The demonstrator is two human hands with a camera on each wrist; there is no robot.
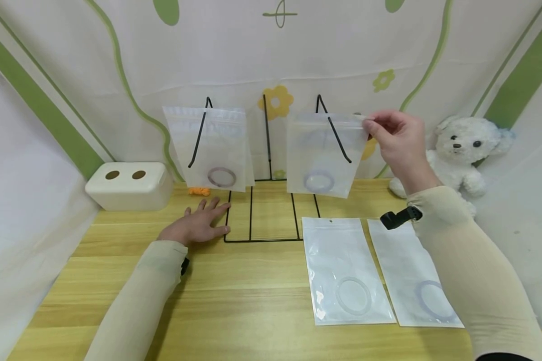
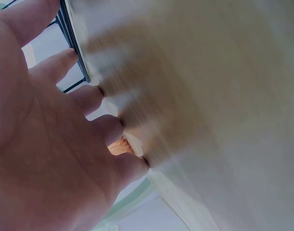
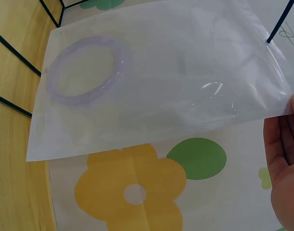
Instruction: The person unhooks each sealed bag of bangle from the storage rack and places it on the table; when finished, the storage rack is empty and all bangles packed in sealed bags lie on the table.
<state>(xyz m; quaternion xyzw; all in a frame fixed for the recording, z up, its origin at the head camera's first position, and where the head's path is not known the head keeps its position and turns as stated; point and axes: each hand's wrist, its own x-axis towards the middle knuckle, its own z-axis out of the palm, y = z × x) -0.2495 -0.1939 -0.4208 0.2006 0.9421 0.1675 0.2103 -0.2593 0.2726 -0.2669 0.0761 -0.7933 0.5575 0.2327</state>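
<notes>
My right hand (image 1: 399, 143) pinches the top right corner of a frosted zip bag (image 3: 166, 86) between thumb and fingers. The bag hangs from a black wire hook (image 1: 339, 140) that passes through its top, and a pale lavender bangle (image 3: 119, 60) lies inside it. On the neighbouring hook hang overlapping frosted bags (image 1: 208, 143), the front one with a darker purplish bangle (image 1: 221, 186). My left hand (image 1: 198, 225) rests on the wooden table with fingers spread, its fingertips at the left edge of the black wire rack (image 1: 271, 241).
Two more bags, a white bag (image 1: 339, 250) and another white bag (image 1: 397, 260), lie flat at the right, each holding a ring. A white box (image 1: 128, 193) with two holes stands left, an orange item (image 1: 199, 191) near it. A white plush toy (image 1: 467, 143) sits right.
</notes>
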